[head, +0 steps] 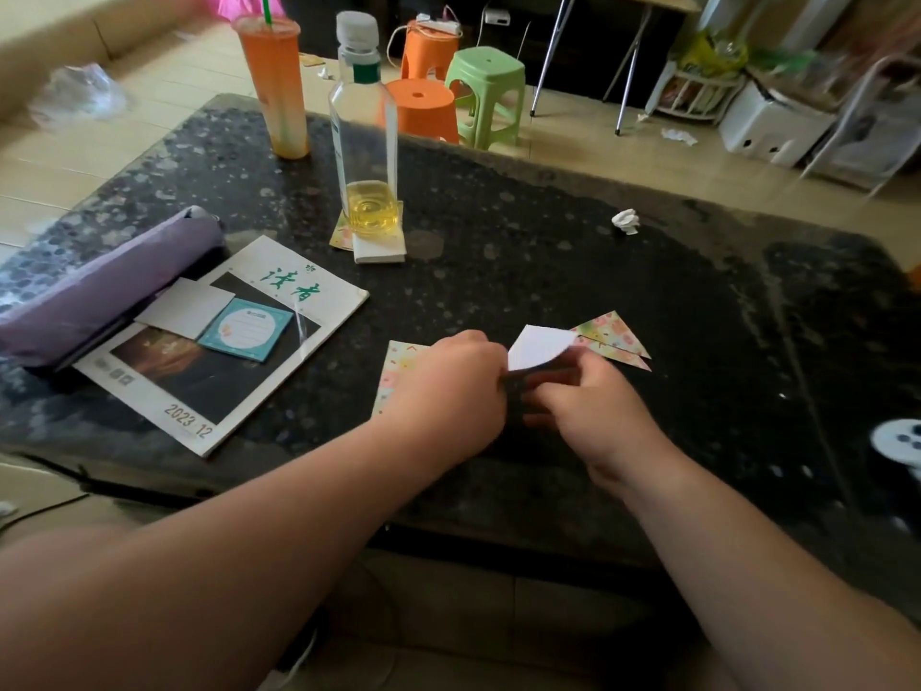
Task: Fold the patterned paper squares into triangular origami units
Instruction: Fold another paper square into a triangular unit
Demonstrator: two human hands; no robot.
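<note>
Between them, left hand point(448, 386) and right hand point(593, 408) seemingly pinch the paper square point(538, 347).

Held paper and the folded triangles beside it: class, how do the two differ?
The held paper shows its white side; the folded triangles show floral print. The held paper is raised, pinched between left hand and right hand; the folded triangles lie flat on the table. The held paper curves loosely; the folded triangles have sharp points.
</note>
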